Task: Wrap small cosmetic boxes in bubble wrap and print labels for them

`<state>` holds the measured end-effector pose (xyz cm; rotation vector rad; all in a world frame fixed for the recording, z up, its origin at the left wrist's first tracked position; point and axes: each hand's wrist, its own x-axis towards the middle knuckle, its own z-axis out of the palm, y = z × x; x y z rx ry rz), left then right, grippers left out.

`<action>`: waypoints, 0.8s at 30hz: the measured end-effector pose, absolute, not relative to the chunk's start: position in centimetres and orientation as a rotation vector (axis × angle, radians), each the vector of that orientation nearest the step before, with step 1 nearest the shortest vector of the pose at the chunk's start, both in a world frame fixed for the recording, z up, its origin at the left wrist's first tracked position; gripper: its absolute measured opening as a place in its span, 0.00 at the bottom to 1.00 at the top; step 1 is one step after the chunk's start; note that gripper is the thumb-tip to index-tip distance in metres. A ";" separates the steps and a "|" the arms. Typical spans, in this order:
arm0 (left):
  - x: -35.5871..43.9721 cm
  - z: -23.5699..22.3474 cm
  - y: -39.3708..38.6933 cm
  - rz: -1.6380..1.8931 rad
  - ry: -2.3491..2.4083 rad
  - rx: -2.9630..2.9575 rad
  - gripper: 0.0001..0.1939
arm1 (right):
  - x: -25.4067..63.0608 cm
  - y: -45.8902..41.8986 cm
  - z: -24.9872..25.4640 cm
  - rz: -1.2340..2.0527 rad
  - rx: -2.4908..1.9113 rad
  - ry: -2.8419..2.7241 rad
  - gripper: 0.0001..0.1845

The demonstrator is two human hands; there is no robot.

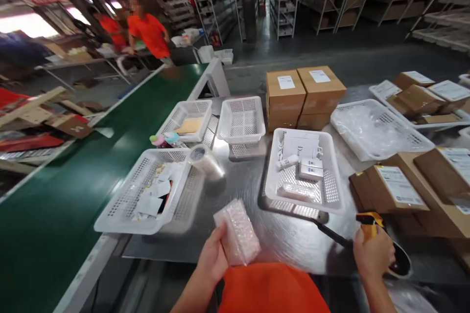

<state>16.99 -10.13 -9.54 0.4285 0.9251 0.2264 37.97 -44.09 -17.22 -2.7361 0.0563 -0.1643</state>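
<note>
My left hand [213,257] is closed round the lower end of a small parcel wrapped in bubble wrap [238,232], held just above the steel table's near edge. My right hand [372,254] grips a yellow and black handheld scanner [370,222] whose black base [400,264] rests on the table at the right. In front of both hands stands a white basket [330,190] holding small white boxes, a tube and a paper bag. To the left a second white basket [121,215] holds papers and cards.
A roll of clear tape [205,159] lies between the baskets. Two more white baskets [240,117] stand behind, then stacked cardboard boxes [303,95]. Labelled boxes [404,190] crowd the right. A green conveyor belt [73,190] runs along the left. People in orange work at far left.
</note>
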 end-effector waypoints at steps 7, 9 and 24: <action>18.6 -8.6 -13.8 0.322 0.831 0.614 0.29 | 28.0 -27.6 -9.7 0.785 -1.532 -0.662 0.42; 18.5 -8.3 -14.1 0.333 0.802 0.674 0.34 | 26.2 -25.6 -9.7 0.871 -1.432 -0.632 0.46; 13.2 -12.8 -10.6 0.119 0.995 0.820 0.27 | 48.8 -30.5 -9.3 0.179 -2.854 -0.894 0.24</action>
